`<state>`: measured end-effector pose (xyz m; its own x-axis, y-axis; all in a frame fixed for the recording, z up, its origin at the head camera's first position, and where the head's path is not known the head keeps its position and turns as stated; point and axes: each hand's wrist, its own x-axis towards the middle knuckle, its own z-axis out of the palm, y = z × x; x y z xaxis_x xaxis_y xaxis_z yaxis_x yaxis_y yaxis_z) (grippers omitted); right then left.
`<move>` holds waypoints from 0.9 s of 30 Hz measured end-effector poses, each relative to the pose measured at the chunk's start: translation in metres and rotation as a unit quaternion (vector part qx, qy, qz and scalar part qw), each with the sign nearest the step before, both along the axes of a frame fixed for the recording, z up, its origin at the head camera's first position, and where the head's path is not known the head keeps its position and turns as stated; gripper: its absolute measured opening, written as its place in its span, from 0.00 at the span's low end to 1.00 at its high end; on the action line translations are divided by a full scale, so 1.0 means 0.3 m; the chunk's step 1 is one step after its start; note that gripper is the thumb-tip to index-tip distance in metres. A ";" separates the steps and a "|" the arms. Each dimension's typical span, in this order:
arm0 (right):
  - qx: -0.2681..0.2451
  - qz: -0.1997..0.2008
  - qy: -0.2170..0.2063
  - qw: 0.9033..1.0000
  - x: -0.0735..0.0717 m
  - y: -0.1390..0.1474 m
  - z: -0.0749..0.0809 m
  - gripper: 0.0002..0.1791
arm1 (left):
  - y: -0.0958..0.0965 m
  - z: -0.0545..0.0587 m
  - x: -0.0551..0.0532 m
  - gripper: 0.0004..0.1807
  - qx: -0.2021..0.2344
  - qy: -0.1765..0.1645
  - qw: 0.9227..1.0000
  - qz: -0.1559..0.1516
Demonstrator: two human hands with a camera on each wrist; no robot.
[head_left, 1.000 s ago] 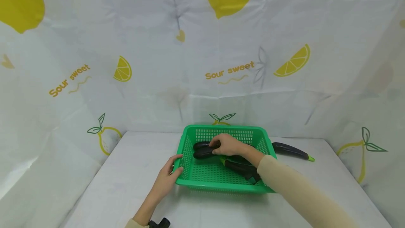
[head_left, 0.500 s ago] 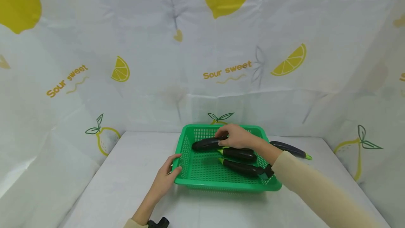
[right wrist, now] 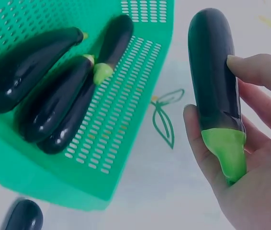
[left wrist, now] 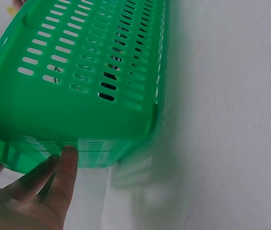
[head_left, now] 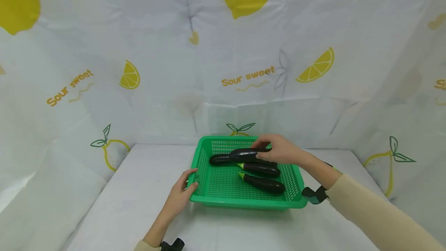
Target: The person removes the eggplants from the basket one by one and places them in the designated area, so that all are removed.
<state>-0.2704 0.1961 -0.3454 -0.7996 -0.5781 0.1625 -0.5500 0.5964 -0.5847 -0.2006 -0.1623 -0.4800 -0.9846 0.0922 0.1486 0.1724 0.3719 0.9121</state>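
Note:
My right hand (head_left: pixel 281 150) pinches a dark purple eggplant (head_left: pixel 244 153) between thumb and fingers, above the back of a green plastic basket (head_left: pixel 244 203). In the right wrist view the held eggplant (right wrist: pixel 213 72) has its green stem end towards the palm. Several more eggplants lie in the basket, among them one near the front (head_left: pixel 263 184) and one behind it (head_left: pixel 262 169). At the basket's left rim, my left hand (head_left: pixel 177 196) grips the edge. The left wrist view has its fingers (left wrist: pixel 64 179) against the basket's outer wall.
Another eggplant (right wrist: pixel 25 216) lies outside the basket; my right forearm mostly hides it in the head view. The basket stands on a white table (head_left: pixel 139 181), before a white lemon-print sheet (head_left: pixel 167 100). Black cameras (head_left: pixel 173 244) are strapped to the wrists.
My right hand has lifted an eggplant from the back of the basket and moved right with it. Another eggplant shows behind it on the left. My left hand stays on the rim.

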 end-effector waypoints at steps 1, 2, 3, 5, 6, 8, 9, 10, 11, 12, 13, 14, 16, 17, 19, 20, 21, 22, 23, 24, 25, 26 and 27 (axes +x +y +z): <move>-0.001 -0.005 0.003 1.000 0.004 0.015 0.002 0.15 | 0.001 0.000 0.001 0.25 0.000 -0.001 1.000 0.000; -0.003 -0.010 0.006 1.000 0.010 0.029 0.005 0.15 | 0.001 0.001 0.002 0.25 -0.001 -0.001 1.000 0.000; -0.003 -0.014 0.009 1.000 0.015 0.043 0.008 0.15 | 0.002 0.001 0.003 0.25 -0.002 -0.001 1.000 0.001; -0.007 -0.028 0.016 0.999 0.023 0.072 0.011 0.15 | 0.002 0.001 0.004 0.25 -0.003 -0.003 1.000 0.003; -0.008 -0.034 0.020 0.999 0.028 0.086 0.012 0.15 | 0.001 0.001 0.004 0.25 -0.002 -0.004 1.000 0.004; -0.011 -0.040 0.024 0.999 0.038 0.109 0.015 0.15 | 0.001 0.001 0.004 0.25 -0.001 -0.004 1.000 0.005; -0.012 -0.044 0.025 0.999 0.044 0.120 0.016 0.15 | 0.001 0.001 0.004 0.25 0.000 -0.005 1.000 0.005; -0.015 -0.050 0.026 0.998 0.050 0.132 0.015 0.15 | 0.001 0.001 0.003 0.25 0.000 -0.006 1.000 0.005; -0.017 -0.054 0.027 0.998 0.056 0.143 0.014 0.15 | 0.002 0.001 0.003 0.25 0.001 -0.006 1.000 0.004; -0.021 -0.054 0.026 0.998 0.063 0.154 0.013 0.14 | 0.002 0.002 0.002 0.25 0.001 -0.006 1.000 0.004; -0.025 -0.054 0.026 0.998 0.068 0.166 0.012 0.14 | 0.003 0.002 0.002 0.25 0.001 -0.006 1.000 0.004; -0.027 -0.056 0.026 0.998 0.073 0.176 0.010 0.14 | 0.003 0.002 0.001 0.25 0.002 -0.007 1.000 0.005; -0.032 -0.060 0.024 0.997 0.081 0.198 0.006 0.13 | 0.004 0.002 0.000 0.25 0.002 -0.007 1.000 0.005; -0.035 -0.059 0.022 0.997 0.085 0.207 0.004 0.13 | 0.004 0.002 -0.001 0.25 0.003 -0.007 1.000 0.006; -0.039 -0.062 0.022 0.997 0.091 0.228 -0.001 0.13 | 0.004 0.001 -0.001 0.25 0.002 -0.007 1.000 0.006; -0.042 -0.063 0.022 0.997 0.093 0.237 -0.003 0.13 | 0.004 0.000 -0.002 0.25 0.001 -0.007 1.000 0.006; -0.046 -0.064 0.022 0.997 0.095 0.247 -0.007 0.13 | 0.004 -0.001 -0.002 0.25 0.000 -0.006 1.000 0.007; -0.048 -0.067 0.021 0.996 0.097 0.256 -0.010 0.14 | 0.003 -0.002 -0.002 0.25 -0.001 -0.006 1.000 0.007; -0.050 -0.071 0.021 0.996 0.099 0.266 -0.014 0.14 | 0.003 -0.003 -0.001 0.25 -0.002 -0.005 1.000 0.007; -0.049 -0.077 0.021 0.996 0.101 0.276 -0.018 0.14 | 0.003 -0.004 0.000 0.25 -0.003 -0.004 1.000 0.007; -0.049 -0.081 0.021 0.995 0.101 0.285 -0.022 0.14 | 0.002 -0.005 0.000 0.25 -0.003 -0.003 1.000 0.007; -0.049 -0.087 0.020 0.995 0.102 0.294 -0.026 0.15 | 0.001 -0.005 0.001 0.25 -0.004 -0.002 1.000 0.007; -0.046 -0.093 0.020 0.994 0.102 0.304 -0.030 0.15 | 0.001 -0.006 0.001 0.25 -0.006 0.000 1.000 0.007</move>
